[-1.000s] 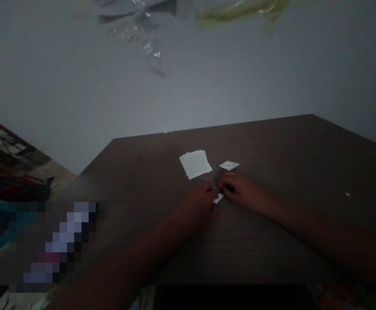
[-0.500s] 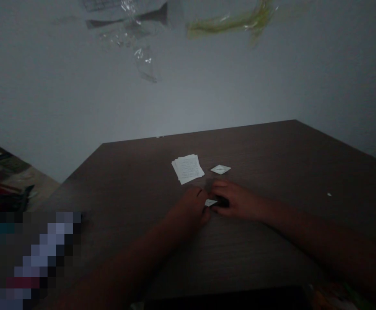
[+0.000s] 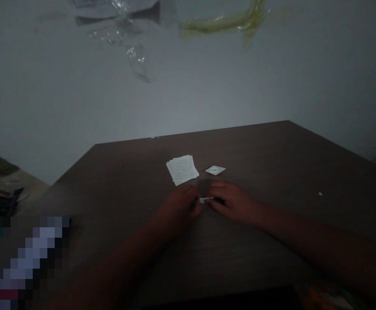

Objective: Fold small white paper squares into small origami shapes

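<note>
Between my two hands is a small piece of white paper [image 3: 202,200], seen as a narrow strip and partly covered by fingers. My left hand [image 3: 181,206] is closed on its left end. The fingertips of my right hand [image 3: 229,199] pinch its right end. Just beyond my hands lies a loose stack of white printed paper sheets [image 3: 183,169], their edges not lined up. Right of the stack rests a diamond-shaped folded paper [image 3: 215,170], apart from both hands.
The dark wooden table [image 3: 255,150] meets a pale wall [image 3: 207,86] at the back. Plastic packaging [image 3: 139,60] and a yellow wrapped item [image 3: 220,26] hang there. A white scrap [image 3: 320,193] lies at the right. A dark object [image 3: 239,299] sits along the near edge.
The paper between my hands has gone from a visible flat face to a thin strip. My hands have shifted slightly, and the whole view has moved a little.
</note>
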Tool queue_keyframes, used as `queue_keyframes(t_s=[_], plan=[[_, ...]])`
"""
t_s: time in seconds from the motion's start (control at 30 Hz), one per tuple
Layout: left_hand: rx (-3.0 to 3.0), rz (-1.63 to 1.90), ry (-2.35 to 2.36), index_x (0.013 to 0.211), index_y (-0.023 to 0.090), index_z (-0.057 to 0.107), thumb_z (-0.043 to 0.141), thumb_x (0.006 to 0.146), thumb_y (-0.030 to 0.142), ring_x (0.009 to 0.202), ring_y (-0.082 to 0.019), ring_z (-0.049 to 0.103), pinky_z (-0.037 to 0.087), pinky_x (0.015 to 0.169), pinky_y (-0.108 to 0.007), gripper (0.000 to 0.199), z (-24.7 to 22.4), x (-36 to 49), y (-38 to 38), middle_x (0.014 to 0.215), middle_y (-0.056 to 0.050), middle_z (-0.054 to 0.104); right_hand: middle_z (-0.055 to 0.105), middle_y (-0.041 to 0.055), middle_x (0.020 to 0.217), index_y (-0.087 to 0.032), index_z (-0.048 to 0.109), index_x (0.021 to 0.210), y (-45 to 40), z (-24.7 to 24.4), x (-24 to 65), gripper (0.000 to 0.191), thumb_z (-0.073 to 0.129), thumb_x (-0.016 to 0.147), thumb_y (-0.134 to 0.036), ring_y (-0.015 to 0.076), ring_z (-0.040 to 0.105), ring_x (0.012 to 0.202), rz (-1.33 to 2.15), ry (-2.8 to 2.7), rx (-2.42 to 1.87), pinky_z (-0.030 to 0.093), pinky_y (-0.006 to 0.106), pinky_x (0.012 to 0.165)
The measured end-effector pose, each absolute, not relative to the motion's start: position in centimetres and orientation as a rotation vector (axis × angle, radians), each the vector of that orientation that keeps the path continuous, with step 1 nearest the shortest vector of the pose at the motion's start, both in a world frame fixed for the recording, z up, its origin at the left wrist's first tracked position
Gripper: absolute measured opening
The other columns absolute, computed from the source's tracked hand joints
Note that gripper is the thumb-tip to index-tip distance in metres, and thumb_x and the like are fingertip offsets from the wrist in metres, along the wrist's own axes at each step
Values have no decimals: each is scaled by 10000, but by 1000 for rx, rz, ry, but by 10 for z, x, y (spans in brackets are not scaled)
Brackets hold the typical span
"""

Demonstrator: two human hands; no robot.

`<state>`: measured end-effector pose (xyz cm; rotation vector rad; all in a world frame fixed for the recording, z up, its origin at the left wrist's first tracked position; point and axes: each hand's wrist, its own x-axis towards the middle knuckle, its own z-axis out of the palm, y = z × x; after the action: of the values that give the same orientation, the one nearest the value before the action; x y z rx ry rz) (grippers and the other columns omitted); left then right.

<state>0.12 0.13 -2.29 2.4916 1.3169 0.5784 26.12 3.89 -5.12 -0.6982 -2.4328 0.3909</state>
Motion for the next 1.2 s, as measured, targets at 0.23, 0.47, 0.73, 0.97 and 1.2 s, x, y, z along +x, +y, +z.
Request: queue_keyframes(t_s=[0.23,0.47,0.73,0.97,1.2], plan=[[2659,558,1279,1000,255,645,736,1004,45,975,-252,781,662,898,-356,229,-23,4,-5,1059,-36,789,783,47,991,-221,792,1016,32,-52,252,172,758,1166,-144,229,732,914,338,-2444,-666,611,370,865],[2802,444,1359,986,250,676,728,972,4,1064,-324,829,687,974,-427,252,-8,16,-16,1071,-78,820,821,63,1005,-213,833,1044,22,-50,247,216,708,1181,-102,232,747,912,225,-2419,-623,627,369,854],[2708,384,1458,974,246,712,733,954,9,1061,-334,815,694,1003,-471,240,8,17,-17,1051,-82,826,840,79,1034,-230,826,1048,18,-46,247,235,688,1204,-122,262,785,976,161,-2395,-626,657,408,910],[2580,324,1663,920,247,683,724,947,-15,982,-281,790,671,922,-380,266,9,-3,-4,984,-53,785,852,75,1033,-232,840,1069,28,-43,259,272,648,1258,-195,261,794,1010,139,-2390,-697,674,425,965],[2735,490,1377,1140,235,782,727,987,41,1176,-319,808,691,1111,-469,253,-1,5,-7,1206,-92,875,827,76,991,-223,834,1011,28,-50,253,269,680,1229,-191,257,771,928,141,-2400,-674,654,400,887]])
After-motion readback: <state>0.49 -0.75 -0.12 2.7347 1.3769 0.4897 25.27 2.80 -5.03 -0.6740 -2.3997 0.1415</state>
